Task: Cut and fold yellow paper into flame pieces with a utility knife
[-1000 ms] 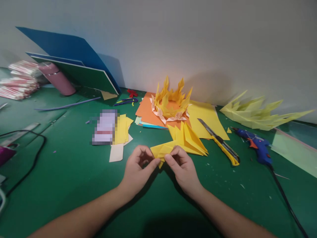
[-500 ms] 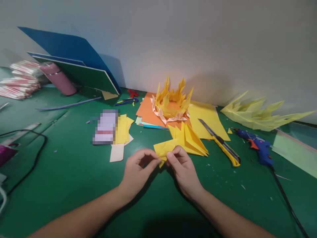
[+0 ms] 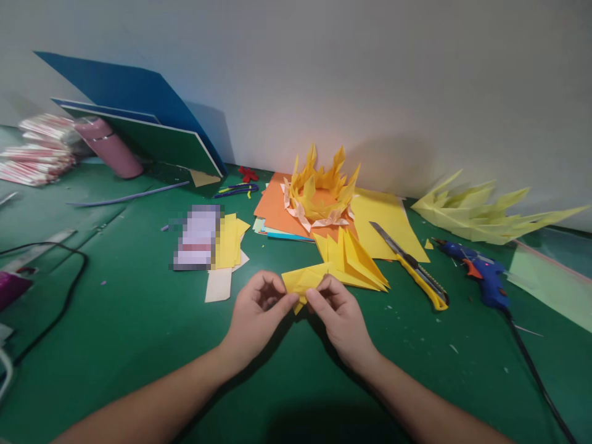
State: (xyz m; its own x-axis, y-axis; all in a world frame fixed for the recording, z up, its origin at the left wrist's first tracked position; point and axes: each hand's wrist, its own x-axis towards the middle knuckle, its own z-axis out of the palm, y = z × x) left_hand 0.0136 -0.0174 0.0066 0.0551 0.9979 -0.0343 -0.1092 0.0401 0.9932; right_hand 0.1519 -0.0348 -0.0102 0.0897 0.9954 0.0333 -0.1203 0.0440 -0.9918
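A small folded piece of yellow paper (image 3: pixel 303 280) is pinched between both hands above the green table. My left hand (image 3: pixel 261 311) is closed on its left side, thumb in front. My right hand (image 3: pixel 342 314) grips the right side in the same way, its thumb close to the other thumb. Just behind the right hand lie several pointed, folded yellow paper pieces (image 3: pixel 354 262). Farther back, a ring of yellow-orange folded paper points with a pale pink base (image 3: pixel 321 194) rests on orange paper (image 3: pixel 272 206).
A yellow utility knife (image 3: pixel 423 280) with its blade out and a blue glue gun (image 3: pixel 493 277) with a cord lie at right. Pale yellow folded paper (image 3: pixel 481 213) stands behind them. Yellow paper slips (image 3: pixel 229 240), a pink bottle (image 3: pixel 108 148) and leaning boards (image 3: pixel 152 135) are at left.
The yellow paper has shifted slightly left and tilted, showing more of its folded face. Both thumbs have moved a little along its lower edge. The things around have stayed put.
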